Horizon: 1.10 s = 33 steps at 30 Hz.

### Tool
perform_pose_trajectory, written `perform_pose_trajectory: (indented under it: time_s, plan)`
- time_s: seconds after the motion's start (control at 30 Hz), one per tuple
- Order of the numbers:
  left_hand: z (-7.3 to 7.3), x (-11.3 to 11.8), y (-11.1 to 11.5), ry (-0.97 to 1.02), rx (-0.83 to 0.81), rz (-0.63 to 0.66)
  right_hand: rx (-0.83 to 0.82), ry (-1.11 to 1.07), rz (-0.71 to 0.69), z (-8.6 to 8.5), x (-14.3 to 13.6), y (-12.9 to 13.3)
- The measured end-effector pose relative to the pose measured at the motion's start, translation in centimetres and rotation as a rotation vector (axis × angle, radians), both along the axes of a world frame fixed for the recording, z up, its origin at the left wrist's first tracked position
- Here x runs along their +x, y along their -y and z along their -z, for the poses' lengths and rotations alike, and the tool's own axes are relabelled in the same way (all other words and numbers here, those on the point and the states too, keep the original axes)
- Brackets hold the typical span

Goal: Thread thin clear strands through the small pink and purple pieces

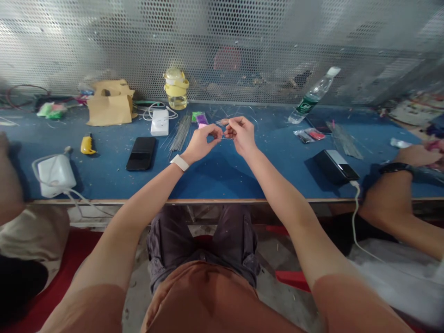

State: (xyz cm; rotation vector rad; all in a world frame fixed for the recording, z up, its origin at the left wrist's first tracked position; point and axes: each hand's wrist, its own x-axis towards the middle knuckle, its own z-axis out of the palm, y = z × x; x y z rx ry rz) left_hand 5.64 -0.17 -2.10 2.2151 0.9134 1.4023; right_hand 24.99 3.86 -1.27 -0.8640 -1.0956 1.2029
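My left hand (204, 142) and my right hand (242, 134) meet above the middle of the blue table (222, 178). Each has its thumb and index finger pinched together. Between the fingertips runs a thin strand, perhaps a wire (227, 138), too fine to make out well. A white band circles my left wrist. Beside my left hand lies a bundle of thin grey wires (181, 133). Small green and purple packets (201, 119) lie just behind that hand, and something pink shows at its knuckles. Loose thin strands are scattered behind both hands.
Left are a black phone (141, 153), white adapters (160, 123), a yellow tool (88, 144) and brown paper (110, 110). A yellow-lidded cup (176, 90) stands behind. Right are a tilted bottle (314, 96), a black box (336, 166) and another person's hand (414, 156).
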Motion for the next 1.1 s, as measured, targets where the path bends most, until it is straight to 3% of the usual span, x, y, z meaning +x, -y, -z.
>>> perform_pose_trajectory:
  time_s: [0.13,0.37,0.43,0.63,0.73,0.93,1.1]
  plan:
    - [0.1,-0.2,0.0,-0.048,0.086,-0.038,-0.087,-0.056,-0.019,-0.3,-0.2,0.2]
    - [1.4,-0.7,-1.5,-0.229,0.436,0.010,-0.229,-0.088,-0.062,-0.8,-0.4,0.5]
    - [1.3,-0.7,-1.4,-0.224,0.399,0.022,-0.228,-0.064,-0.092,-1.0,-0.2,0.5]
    - [-0.4,-0.8,0.3,-0.146,0.031,0.068,-0.114,0.047,-0.149,-1.2,0.5,0.5]
    - [-1.0,-0.9,0.6,-0.156,-0.071,0.103,-0.082,0.079,-0.138,-1.2,0.4,0.6]
    - [-1.0,-1.1,0.0,-0.186,-0.078,0.061,-0.077,0.080,-0.174,-1.5,0.1,1.2]
    - [-0.8,-1.4,-0.5,-0.276,-0.005,0.050,-0.180,0.062,-0.201,-1.6,-0.2,1.2]
